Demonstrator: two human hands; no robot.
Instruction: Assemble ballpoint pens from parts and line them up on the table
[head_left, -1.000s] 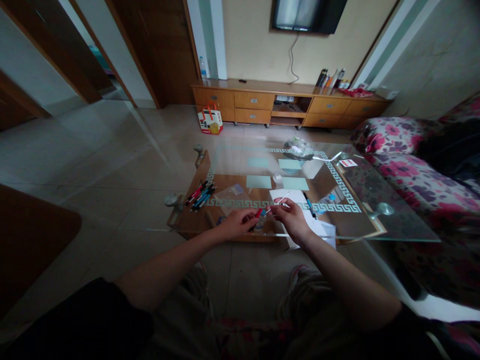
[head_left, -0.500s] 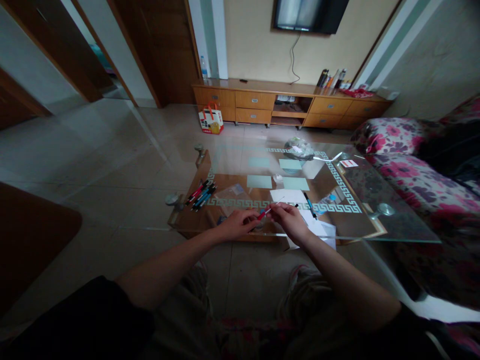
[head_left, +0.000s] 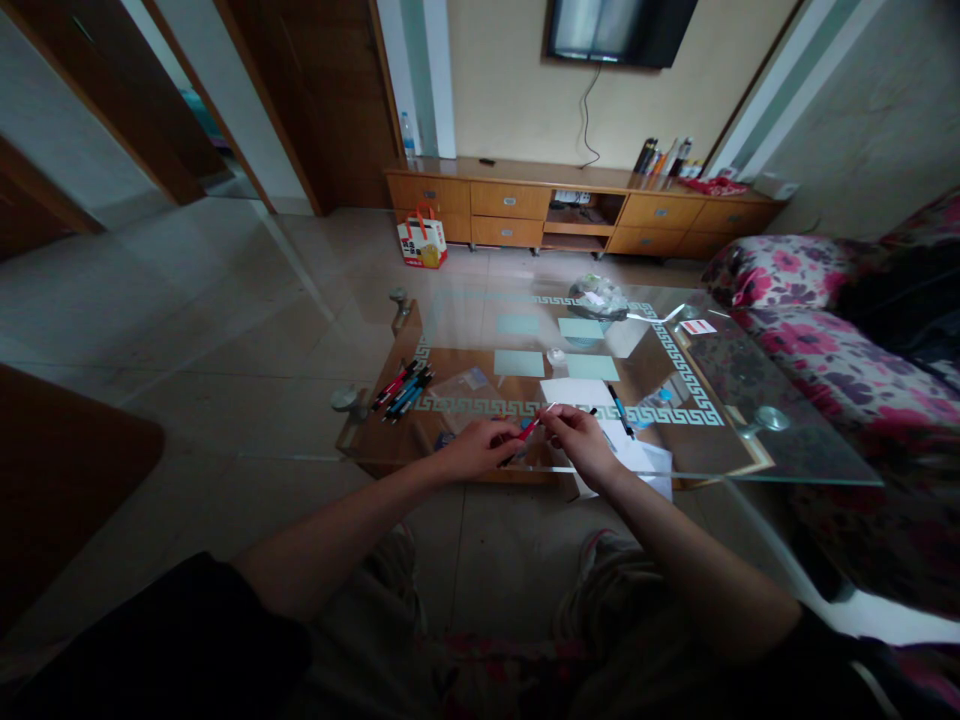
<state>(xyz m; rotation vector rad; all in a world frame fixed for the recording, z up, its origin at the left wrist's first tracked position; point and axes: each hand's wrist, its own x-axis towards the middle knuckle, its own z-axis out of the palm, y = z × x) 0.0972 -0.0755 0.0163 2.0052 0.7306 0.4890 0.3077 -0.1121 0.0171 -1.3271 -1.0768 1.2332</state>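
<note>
Left hand [head_left: 474, 447] grip pinching red pen [head_left: 525, 432], right hand [head_left: 577, 440] pinching its tip

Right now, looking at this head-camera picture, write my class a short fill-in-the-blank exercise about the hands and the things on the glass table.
1. The left hand and right hand together hold a thin ____ pen.
2. The bundle of red, black and blue pens lies to the ____ of both hands.
3. The clear coffee table has a top made of ____.

Missing words: red; left; glass
</note>
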